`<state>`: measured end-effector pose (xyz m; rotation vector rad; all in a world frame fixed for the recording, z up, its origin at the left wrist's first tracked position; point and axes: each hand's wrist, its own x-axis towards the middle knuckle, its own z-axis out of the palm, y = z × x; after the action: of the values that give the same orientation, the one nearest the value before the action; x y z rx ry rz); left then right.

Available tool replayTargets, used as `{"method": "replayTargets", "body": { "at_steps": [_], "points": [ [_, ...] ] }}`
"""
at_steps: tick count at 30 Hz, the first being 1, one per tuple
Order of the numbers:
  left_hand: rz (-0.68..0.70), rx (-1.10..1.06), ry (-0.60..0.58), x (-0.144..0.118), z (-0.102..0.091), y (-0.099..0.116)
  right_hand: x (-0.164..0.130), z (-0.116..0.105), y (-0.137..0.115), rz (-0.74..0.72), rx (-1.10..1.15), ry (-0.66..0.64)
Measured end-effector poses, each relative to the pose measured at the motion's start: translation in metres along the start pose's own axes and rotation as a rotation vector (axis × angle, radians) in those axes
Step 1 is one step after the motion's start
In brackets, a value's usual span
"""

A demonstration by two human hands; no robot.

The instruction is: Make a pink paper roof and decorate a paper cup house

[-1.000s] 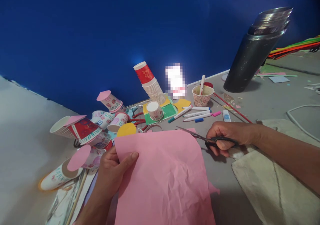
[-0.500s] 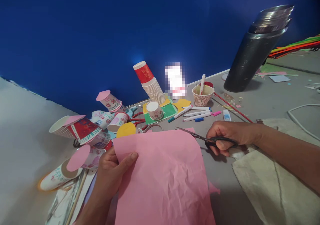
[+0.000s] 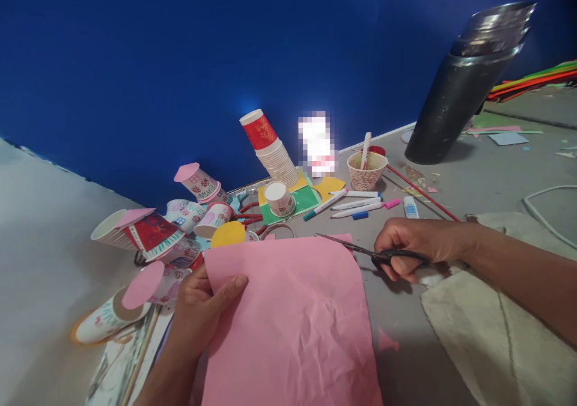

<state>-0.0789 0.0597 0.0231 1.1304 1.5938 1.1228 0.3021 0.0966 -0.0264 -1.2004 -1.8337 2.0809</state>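
Observation:
My left hand (image 3: 205, 313) grips a large creased sheet of pink paper (image 3: 288, 328) by its left edge, thumb on top and fingers hidden beneath. The sheet's upper right corner is rounded. My right hand (image 3: 406, 247) is closed around the black handles of a pair of scissors (image 3: 378, 254). Their blades point left and lie at the sheet's upper right edge, nearly together. A pink strip shows behind the blades, and a small pink scrap (image 3: 387, 339) lies on the table right of the sheet.
Decorated paper cups (image 3: 180, 250) with paper roofs crowd the left. Behind the sheet are a cup stack (image 3: 277, 163), several markers (image 3: 356, 206) and a patterned cup (image 3: 366, 175) holding a pen. A dark flask (image 3: 460, 103) stands at back right; a pale cloth (image 3: 491, 310) lies under my right forearm.
The lower part of the pink sheet has shifted slightly left, showing more of the scrap beside it. The scissor blades have drawn closer together. Both hands keep their hold.

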Motion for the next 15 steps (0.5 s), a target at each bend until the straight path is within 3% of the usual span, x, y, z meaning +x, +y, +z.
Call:
{"method": "replayTargets", "body": {
  "at_steps": [6, 11, 15],
  "points": [
    [0.004, 0.037, -0.021, 0.002, -0.0031, -0.0012, 0.0001, 0.0004, 0.0001, -0.023, 0.006, -0.003],
    [0.001, 0.037, -0.026, 0.0046, -0.0066, -0.0026, -0.0016, 0.0006, -0.0049, 0.047, -0.03, 0.009],
    [-0.019, 0.036, -0.037, 0.005, -0.0067, -0.0012, -0.0026, -0.0017, -0.0053, -0.023, -0.02, -0.017]
  ]
}}
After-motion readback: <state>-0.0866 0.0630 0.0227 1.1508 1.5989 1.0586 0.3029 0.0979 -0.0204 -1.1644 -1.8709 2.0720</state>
